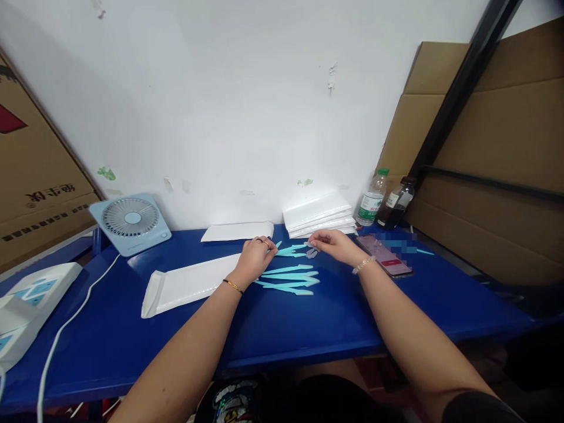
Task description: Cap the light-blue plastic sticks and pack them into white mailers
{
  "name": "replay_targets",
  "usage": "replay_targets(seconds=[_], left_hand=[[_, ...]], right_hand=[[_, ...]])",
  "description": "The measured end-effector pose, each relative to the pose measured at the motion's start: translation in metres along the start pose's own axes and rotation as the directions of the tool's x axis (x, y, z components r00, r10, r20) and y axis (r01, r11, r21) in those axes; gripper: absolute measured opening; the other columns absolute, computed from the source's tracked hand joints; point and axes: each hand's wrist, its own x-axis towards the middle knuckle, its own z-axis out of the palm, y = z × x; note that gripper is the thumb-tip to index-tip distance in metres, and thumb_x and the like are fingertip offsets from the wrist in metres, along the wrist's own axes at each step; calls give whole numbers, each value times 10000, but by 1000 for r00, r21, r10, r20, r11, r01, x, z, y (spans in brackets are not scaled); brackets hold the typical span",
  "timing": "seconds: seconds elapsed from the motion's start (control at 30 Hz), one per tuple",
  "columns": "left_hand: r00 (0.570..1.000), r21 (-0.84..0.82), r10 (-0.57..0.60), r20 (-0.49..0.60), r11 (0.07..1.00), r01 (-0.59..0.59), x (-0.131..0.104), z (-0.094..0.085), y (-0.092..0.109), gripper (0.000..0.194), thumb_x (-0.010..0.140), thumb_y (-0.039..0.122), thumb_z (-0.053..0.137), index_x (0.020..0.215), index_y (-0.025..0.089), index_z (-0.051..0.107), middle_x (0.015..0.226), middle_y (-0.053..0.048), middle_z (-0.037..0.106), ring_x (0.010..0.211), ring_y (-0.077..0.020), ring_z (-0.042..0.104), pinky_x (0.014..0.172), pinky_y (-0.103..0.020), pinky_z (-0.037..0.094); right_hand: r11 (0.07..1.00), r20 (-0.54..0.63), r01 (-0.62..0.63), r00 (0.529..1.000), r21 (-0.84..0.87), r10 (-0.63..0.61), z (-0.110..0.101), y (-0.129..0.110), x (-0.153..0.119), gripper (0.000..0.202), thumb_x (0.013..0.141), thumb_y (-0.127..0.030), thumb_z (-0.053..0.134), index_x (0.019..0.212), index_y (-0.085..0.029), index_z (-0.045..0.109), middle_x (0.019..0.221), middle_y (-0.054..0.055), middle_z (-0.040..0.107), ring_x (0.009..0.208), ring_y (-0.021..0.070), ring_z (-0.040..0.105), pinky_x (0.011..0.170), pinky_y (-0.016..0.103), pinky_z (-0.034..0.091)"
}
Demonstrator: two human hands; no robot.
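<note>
Several slim turquoise eyebrow razors point(288, 275) lie fanned out on the blue table, their paler ends pointing right. My left hand point(255, 258) is closed at the handle end of an upper turquoise razor point(288, 251), with thumb and fingers pinched together. Facing it, my right hand point(333, 244) pinches a small translucent cap point(309, 244) close to the razors' tips. Just below those fingertips rest more translucent caps point(311, 254). Beside and partly behind my left hand lies a white padded envelope point(189, 285), its flap end toward the left.
Against the wall are a stack of white padded envelopes point(317, 214) and a single envelope point(238, 231). A fan point(132, 220) and a power strip point(39, 305) with cable stand left. Right are a water bottle point(373, 197), a dark drink bottle point(396, 202) and a phone point(385, 255).
</note>
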Motion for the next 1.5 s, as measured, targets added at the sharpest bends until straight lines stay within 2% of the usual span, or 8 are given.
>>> replay_targets(seconds=[0.17,0.3,0.37,0.53,0.7,0.87,1.2,1.5], left_hand=[[999,-30,52,12,998,-51,-2,0,10,236,890,310,432,827,196,628,939,-48,641,944,-206,558,824,-337,379],[994,-53,76,76,996,-72,-4,0,14,254,889,339,437,798,202,631,926,-35,649,915,-194,571,820,-327,376],[997,-33,27,75,999,-25,-4,0,10,239,879,372,455,850,218,635,947,-29,651,924,-198,577,812,-322,381],[982,126,-188,23,975,183,-3,2,-9,296,803,440,558,993,217,605,1029,-59,643,992,-243,571,813,-335,389],[956,171,-263,132,956,239,-2,6,-17,212,811,404,542,889,218,610,968,-46,659,940,-228,597,774,-312,401],[944,126,-282,168,956,264,-1,6,-16,165,809,373,536,838,225,604,916,-20,670,876,-200,615,718,-278,406],[966,90,-220,135,974,209,-3,0,-15,139,799,336,542,779,227,626,825,-8,685,788,-185,619,636,-255,386],[972,-53,-210,105,975,216,-2,-5,-18,186,803,370,517,785,229,637,760,-1,670,722,-170,604,605,-247,381]], right_hand=[[999,91,1,996,36,-4,11,-11,-2,305,803,-434,568,897,-152,638,720,33,626,649,141,582,621,264,462],[1000,179,-18,984,3,18,12,-17,-4,293,789,-419,572,894,-157,651,686,19,626,624,137,572,588,250,444],[997,199,-39,979,-63,50,8,-14,-4,276,784,-403,574,887,-161,660,703,23,640,636,143,578,596,251,443],[905,106,-21,992,-425,73,2,5,0,128,748,-233,588,828,-176,670,810,46,642,687,152,566,631,252,419],[842,144,-18,983,-539,113,3,18,3,85,743,-215,595,797,-167,639,890,64,622,736,154,567,659,240,413],[846,183,-54,967,-531,177,2,16,1,114,751,-272,612,794,-167,623,815,51,626,672,141,557,614,231,404],[925,167,-170,957,-340,237,3,13,-1,112,696,-222,660,794,-180,627,724,28,657,652,154,584,595,245,430],[949,3,-136,990,-285,142,-9,14,-1,198,798,-390,549,784,-193,565,641,-20,583,529,115,530,544,234,390]])
